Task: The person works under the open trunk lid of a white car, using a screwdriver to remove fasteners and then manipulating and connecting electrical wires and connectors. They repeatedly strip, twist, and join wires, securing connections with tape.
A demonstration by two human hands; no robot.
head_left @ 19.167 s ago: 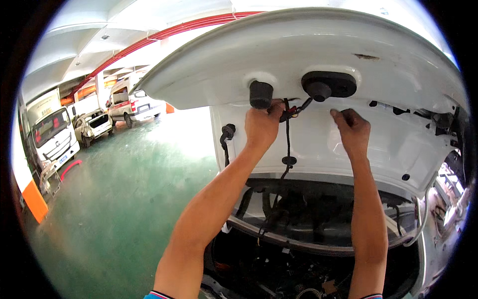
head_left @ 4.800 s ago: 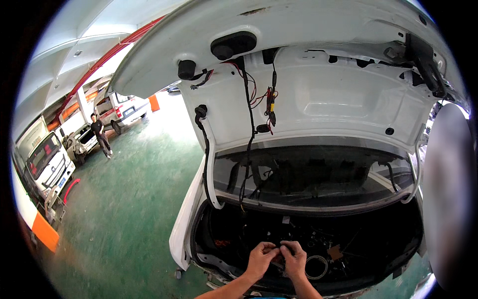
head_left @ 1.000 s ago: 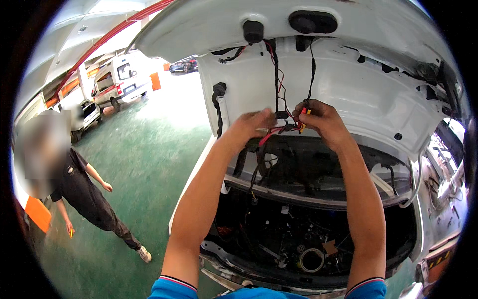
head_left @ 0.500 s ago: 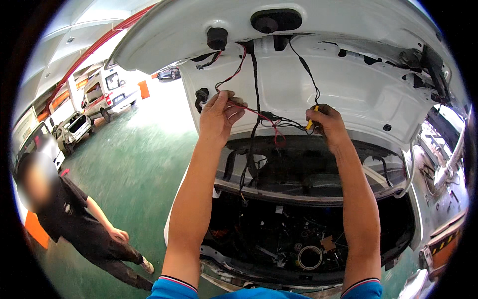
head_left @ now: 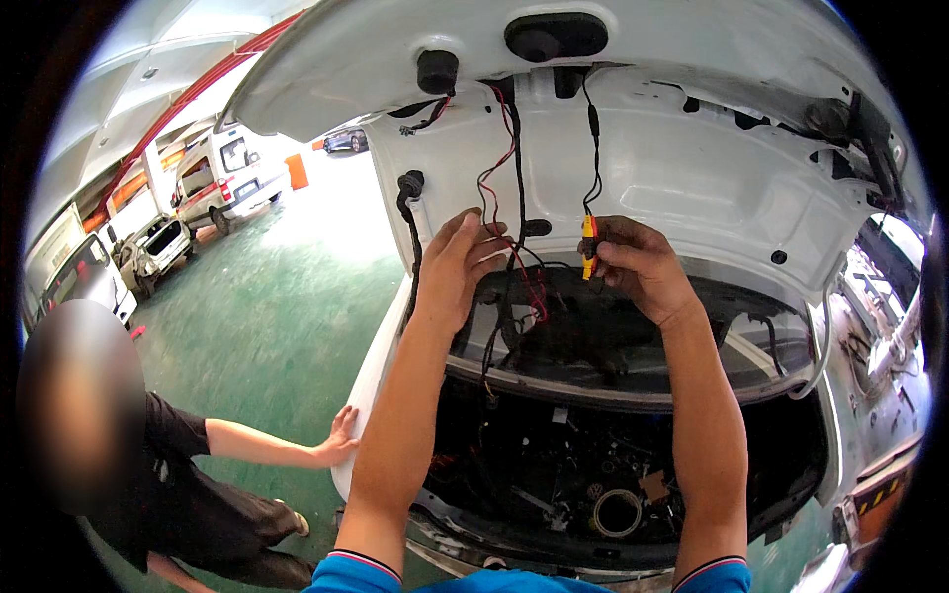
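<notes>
My right hand (head_left: 641, 265) pinches a small yellow connector (head_left: 589, 249) with a black part on its face. From its top, black wires (head_left: 596, 163) run up to the raised white trunk lid (head_left: 682, 188). Thin red and black wires (head_left: 497, 168) hang from the lid and pass through the bent fingers of my left hand (head_left: 457, 269). Below, their red ends (head_left: 534, 296) dangle in loops. Right beside this hand, a thicker black wiring harness (head_left: 520, 188) hangs down. My left fingertips partly hide the wires.
A person in dark clothes (head_left: 188, 484) stands at the left, one hand (head_left: 341, 436) on the car's side. The open trunk (head_left: 514, 450) below holds loose small parts, a ring-shaped item (head_left: 618, 513) and a cardboard piece (head_left: 653, 485). Other vehicles, including a white van (head_left: 222, 178), stand behind.
My right hand moved left with the yellow connector, which now hangs more upright. My left hand shifted slightly right and down. The other person came closer and laid a hand on the car.
</notes>
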